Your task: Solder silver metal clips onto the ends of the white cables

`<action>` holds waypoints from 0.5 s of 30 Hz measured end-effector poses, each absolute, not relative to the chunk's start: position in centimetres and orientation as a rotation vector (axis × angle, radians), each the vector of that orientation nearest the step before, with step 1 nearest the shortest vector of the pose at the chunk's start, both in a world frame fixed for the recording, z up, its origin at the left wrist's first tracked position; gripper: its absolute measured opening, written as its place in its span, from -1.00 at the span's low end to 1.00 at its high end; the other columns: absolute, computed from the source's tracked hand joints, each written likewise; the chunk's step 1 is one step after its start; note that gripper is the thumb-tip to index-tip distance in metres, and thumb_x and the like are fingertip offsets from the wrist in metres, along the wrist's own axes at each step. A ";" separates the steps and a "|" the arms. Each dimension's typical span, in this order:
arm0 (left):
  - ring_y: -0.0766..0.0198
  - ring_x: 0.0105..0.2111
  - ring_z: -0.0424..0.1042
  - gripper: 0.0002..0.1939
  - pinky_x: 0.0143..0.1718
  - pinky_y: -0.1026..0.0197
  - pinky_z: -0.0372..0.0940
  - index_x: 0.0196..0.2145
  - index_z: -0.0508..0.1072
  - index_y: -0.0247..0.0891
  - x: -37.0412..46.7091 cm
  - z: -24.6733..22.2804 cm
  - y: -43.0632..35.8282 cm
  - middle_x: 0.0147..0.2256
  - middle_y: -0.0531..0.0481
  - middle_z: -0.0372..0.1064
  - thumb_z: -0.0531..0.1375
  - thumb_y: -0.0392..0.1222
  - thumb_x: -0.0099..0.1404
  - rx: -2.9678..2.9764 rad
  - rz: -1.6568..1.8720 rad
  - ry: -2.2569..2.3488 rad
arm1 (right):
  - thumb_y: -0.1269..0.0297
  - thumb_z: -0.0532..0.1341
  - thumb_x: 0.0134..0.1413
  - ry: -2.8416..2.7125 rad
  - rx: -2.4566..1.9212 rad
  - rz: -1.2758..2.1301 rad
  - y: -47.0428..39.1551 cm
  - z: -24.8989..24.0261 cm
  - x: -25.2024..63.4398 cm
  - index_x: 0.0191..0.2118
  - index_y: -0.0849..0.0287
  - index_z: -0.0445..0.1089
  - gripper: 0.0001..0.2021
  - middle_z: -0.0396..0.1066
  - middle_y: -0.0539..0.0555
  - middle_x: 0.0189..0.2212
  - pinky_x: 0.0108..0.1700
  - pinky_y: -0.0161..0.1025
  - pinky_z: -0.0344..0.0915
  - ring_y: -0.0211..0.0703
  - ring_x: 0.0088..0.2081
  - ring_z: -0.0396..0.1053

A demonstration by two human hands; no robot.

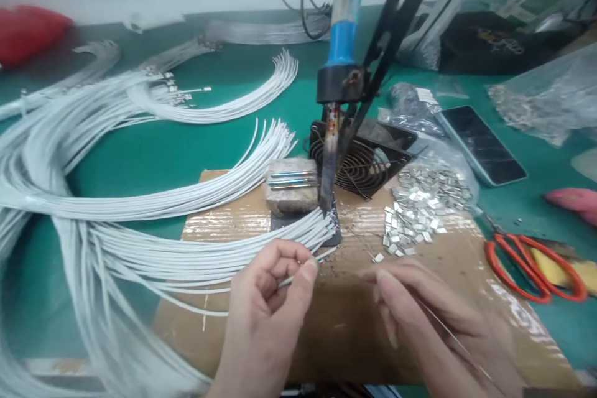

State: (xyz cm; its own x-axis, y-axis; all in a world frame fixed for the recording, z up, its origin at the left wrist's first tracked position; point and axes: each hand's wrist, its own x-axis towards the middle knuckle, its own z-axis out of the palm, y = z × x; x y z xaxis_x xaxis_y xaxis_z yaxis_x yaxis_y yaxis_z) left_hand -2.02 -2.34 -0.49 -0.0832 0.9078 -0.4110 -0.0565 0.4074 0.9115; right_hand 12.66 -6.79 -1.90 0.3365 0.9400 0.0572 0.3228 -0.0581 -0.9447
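My left hand (273, 305) pinches the end of one white cable (285, 282) between thumb and forefinger, just below a bundle of white cables (224, 255). To its right, my right hand (420, 317) is closed, thumb against forefinger, on a thin strand of solder wire (448, 331) that runs back along the palm. Blur softens its fingertips. A soldering iron (342, 37) with a blue handle hangs upright in a black clamp, its tip down by the cable ends. Small metal connectors (413, 217) lie in a loose pile beyond my right hand.
Cardboard (345, 317) covers the work area. Behind the iron sits a black fan (361, 165), beside a block (291, 189) with metal rods on it. Orange-handled scissors (532, 267) and a phone (484, 144) lie at right. More cable bundles (41, 149) spread over the left.
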 end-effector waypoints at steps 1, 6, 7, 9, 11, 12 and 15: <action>0.49 -0.61 0.07 -0.80 -0.59 0.47 0.00 -0.44 0.49 -0.28 -1.9 -0.4 -2.5 -0.62 0.22 0.19 0.40 -0.15 0.16 0.822 0.977 1.431 | 0.14 0.34 0.21 -1.137 -1.584 0.795 -6.4 -2.2 12.6 -0.28 -0.05 0.68 -0.86 0.52 -0.01 -0.48 -0.48 -0.38 0.35 -0.20 -0.47 0.47; 0.48 -0.61 0.19 -0.85 -0.59 0.48 0.10 -0.46 0.49 -0.25 -1.5 -0.3 -3.1 -0.60 0.19 0.27 0.37 -0.21 0.19 0.864 1.016 1.443 | 0.18 0.42 0.09 -0.922 -1.436 1.039 -5.6 -3.0 10.9 -0.25 -0.07 0.74 -0.87 0.59 0.01 -0.41 -0.39 -0.42 0.42 -0.23 -0.44 0.52; 0.46 -0.61 0.21 -0.85 -0.59 0.46 0.13 -0.46 0.49 -0.23 -1.5 -0.3 -3.2 -0.60 0.19 0.29 0.37 -0.21 0.19 0.881 1.029 1.433 | 0.18 0.43 0.07 -0.909 -1.405 1.077 -5.6 -3.0 10.6 -0.28 -0.06 0.74 -0.89 0.60 0.03 -0.41 -0.39 -0.41 0.43 -0.21 -0.45 0.52; 0.42 -0.61 0.26 -0.86 -0.58 0.43 0.20 -0.47 0.48 -0.21 -1.4 -0.4 -3.4 -0.59 0.17 0.32 0.36 -0.22 0.19 0.925 1.049 1.433 | 0.19 0.45 0.05 -0.894 -1.367 1.127 -5.5 -3.0 10.3 -0.33 -0.01 0.74 -0.91 0.59 0.06 -0.45 -0.40 -0.36 0.43 -0.16 -0.45 0.52; 0.39 -0.60 0.31 -0.87 -0.54 0.41 0.27 -0.47 0.48 -0.19 -1.3 -0.5 -3.6 -0.58 0.15 0.36 0.35 -0.22 0.19 0.972 1.056 1.461 | 0.19 0.46 0.05 -0.874 -1.351 1.143 -5.5 -3.3 10.1 -0.36 0.02 0.73 -0.92 0.57 0.08 -0.49 -0.41 -0.34 0.43 -0.13 -0.45 0.51; 0.38 -0.59 0.33 -0.88 -0.52 0.40 0.30 -0.47 0.48 -0.18 -1.2 -0.5 -3.8 -0.58 0.14 0.37 0.34 -0.22 0.19 0.990 1.057 1.483 | 0.18 0.46 0.04 -0.856 -1.343 1.149 -5.5 -3.4 10.1 -0.38 0.04 0.72 -0.91 0.55 0.08 -0.51 -0.43 -0.33 0.42 -0.13 -0.46 0.50; 0.38 -0.60 0.32 -0.87 -0.50 0.40 0.32 -0.46 0.47 -0.18 -0.8 -0.6 -4.1 -0.60 0.15 0.35 0.34 -0.20 0.19 0.986 1.067 1.503 | 0.15 0.47 0.03 -0.763 -1.333 1.133 -5.9 -4.1 9.5 -0.45 0.06 0.68 -0.86 0.46 0.04 -0.57 -0.49 -0.35 0.35 -0.19 -0.51 0.40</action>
State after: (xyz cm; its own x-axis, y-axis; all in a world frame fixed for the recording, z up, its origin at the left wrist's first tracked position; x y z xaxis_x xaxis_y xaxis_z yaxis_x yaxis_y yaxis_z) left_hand -0.82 -4.09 -0.62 -0.1637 0.9506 -0.2636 0.0650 0.2771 0.9586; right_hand 9.50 -5.87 -4.11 0.3176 0.9320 -0.1746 -0.1884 -0.1184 -0.9749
